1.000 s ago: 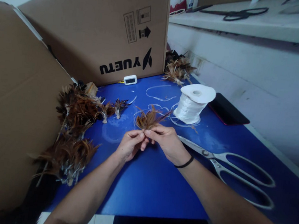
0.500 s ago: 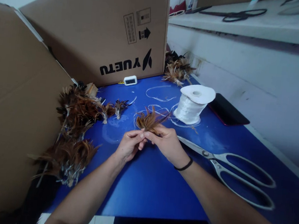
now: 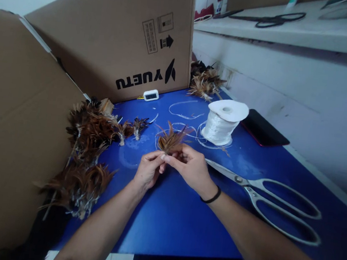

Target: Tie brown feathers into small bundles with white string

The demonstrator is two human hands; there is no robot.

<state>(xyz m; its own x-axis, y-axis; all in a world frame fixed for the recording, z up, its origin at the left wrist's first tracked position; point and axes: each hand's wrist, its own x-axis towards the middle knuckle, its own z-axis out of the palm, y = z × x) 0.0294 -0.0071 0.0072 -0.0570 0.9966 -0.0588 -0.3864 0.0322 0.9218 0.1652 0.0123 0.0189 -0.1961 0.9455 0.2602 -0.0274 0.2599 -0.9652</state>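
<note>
Over the blue table [image 3: 170,216], both my hands pinch the base of a small bundle of brown feathers [image 3: 170,140]. My left hand [image 3: 148,169] grips the quill end from the left with fingers closed. My right hand [image 3: 192,168], a black band at its wrist, holds the same bundle from the right. The feather tips fan up and away from me. A spool of white cord [image 3: 223,121] stands just beyond my right hand, with loose loops of cord lying around it.
Large scissors [image 3: 266,195] lie to the right. Heaps of tied feather bundles [image 3: 88,146] lie left, more feathers [image 3: 205,83] at the back. Cardboard boxes [image 3: 118,37] wall the left and back. A dark phone [image 3: 263,129] and a small white timer [image 3: 150,95] rest on the table.
The bundle in my hands has turned slightly, its tips pointing more upright. The view has shifted a little; nothing else moved.
</note>
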